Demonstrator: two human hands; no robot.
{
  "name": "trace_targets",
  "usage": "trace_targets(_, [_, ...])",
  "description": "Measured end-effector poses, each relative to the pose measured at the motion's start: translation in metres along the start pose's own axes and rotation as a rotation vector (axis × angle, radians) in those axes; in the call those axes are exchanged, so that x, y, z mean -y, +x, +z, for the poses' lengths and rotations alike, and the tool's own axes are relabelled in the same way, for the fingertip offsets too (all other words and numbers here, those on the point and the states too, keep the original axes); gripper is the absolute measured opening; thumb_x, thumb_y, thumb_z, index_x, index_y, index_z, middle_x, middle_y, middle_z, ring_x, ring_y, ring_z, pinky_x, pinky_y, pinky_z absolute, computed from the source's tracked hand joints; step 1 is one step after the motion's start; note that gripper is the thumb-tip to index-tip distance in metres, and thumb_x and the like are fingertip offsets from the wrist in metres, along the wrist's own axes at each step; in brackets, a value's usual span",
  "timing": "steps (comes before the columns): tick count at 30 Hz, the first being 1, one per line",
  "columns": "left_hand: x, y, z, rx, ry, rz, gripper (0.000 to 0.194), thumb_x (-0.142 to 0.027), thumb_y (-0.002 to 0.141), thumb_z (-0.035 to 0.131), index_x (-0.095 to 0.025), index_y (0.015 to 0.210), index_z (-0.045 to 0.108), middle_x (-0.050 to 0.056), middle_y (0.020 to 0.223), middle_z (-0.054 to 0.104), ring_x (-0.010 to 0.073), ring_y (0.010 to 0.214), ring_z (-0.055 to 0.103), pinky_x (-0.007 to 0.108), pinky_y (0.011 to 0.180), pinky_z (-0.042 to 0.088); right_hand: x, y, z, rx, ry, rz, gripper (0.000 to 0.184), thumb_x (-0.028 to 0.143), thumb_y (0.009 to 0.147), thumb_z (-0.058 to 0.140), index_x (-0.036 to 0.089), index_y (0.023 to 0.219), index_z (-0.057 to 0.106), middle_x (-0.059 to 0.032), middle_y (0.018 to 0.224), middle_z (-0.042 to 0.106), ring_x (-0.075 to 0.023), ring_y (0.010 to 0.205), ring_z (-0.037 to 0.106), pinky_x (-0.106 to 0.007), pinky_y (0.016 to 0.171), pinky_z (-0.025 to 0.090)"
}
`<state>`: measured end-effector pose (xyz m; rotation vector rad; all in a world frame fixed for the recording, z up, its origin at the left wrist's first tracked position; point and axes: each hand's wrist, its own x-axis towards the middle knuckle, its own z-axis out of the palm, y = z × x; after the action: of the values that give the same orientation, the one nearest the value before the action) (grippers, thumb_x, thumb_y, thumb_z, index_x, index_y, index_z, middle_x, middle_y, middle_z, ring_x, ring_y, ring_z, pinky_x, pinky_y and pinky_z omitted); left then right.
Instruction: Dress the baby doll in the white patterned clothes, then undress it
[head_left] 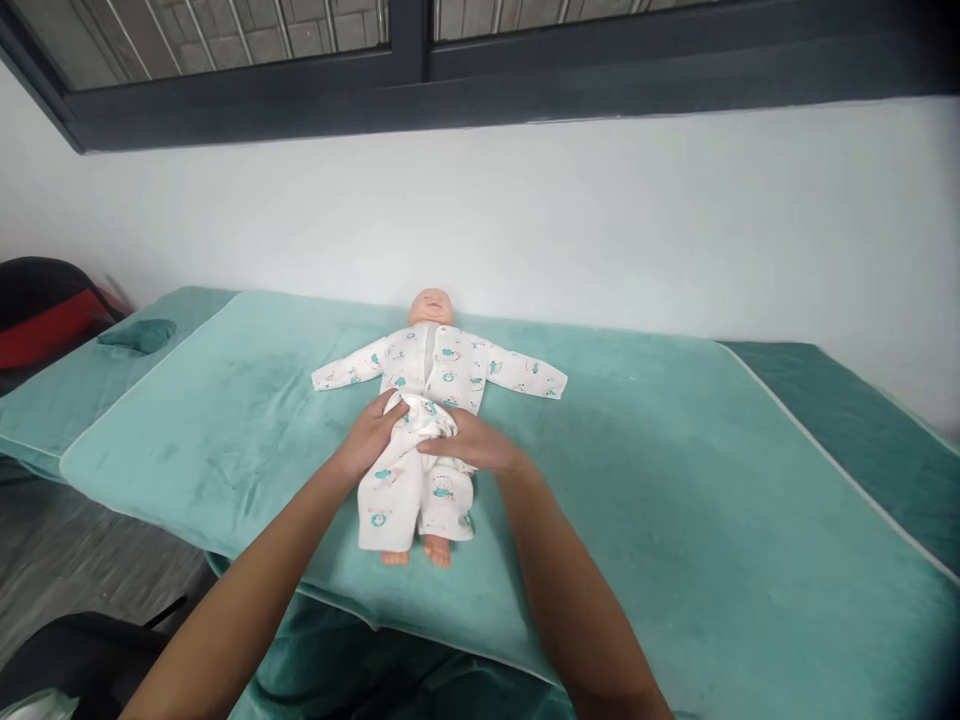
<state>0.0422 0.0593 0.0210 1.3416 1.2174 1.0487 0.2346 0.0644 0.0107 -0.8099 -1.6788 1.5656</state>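
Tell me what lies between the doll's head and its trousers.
In the head camera's view, the white patterned top lies between the doll's head and the trousers.

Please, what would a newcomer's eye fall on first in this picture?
Probably the doll, lying face-up near the middle of the view, its patterned white jacket with both sleeves out wide. Next come the left hand and right hand, both holding the white trousers near the top. The green cover spreads around them.

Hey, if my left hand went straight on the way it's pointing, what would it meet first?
Probably the lower front of the patterned jacket on the doll, just beyond the trousers your left hand is holding at the waist. Depth is unclear; the fingertips may already touch it.
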Motion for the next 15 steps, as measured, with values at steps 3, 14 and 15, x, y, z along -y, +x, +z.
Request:
trace_targets(3, [-0.010, -0.008, -0.001, 0.160, 0.062, 0.014, 0.051, -0.060, 0.086, 0.063, -0.016, 0.110, 0.070, 0.009, 0.110, 0.073, 0.0267, 0.102, 0.065, 0.034, 0.088, 0.050, -0.009, 0.005, 0.002, -0.157, 0.178, -0.018, 0.041, 0.035, 0.075, 0.077, 0.021, 0.112, 0.071, -0.0034, 0.105, 0.074, -0.0246, 0.099, 0.067, -0.036, 0.090, 0.051])
trace_targets(14, [-0.012, -0.047, -0.001, 0.065, -0.144, -0.069, 0.039, -0.047, 0.082, 0.074, -0.016, 0.104, 0.065, 0.003, 0.091, 0.066, 0.0165, 0.083, 0.060, 0.026, 0.072, 0.047, 0.003, 0.006, 0.009, -0.105, -0.219, -0.056, 0.015, 0.030, 0.083, 0.059, 0.017, 0.081, 0.065, 0.0008, 0.082, 0.066, -0.0160, 0.079, 0.057, -0.025, 0.070, 0.042])
trace_targets(15, [-0.011, -0.053, 0.000, 0.024, -0.184, -0.069, 0.036, -0.046, 0.081, 0.075, -0.016, 0.098, 0.065, 0.001, 0.085, 0.064, 0.0140, 0.078, 0.058, 0.024, 0.069, 0.045, 0.005, 0.005, 0.010, -0.073, -0.252, -0.053, 0.013, 0.028, 0.083, 0.057, 0.017, 0.080, 0.064, 0.0011, 0.082, 0.066, -0.0154, 0.077, 0.056, -0.025, 0.069, 0.042])
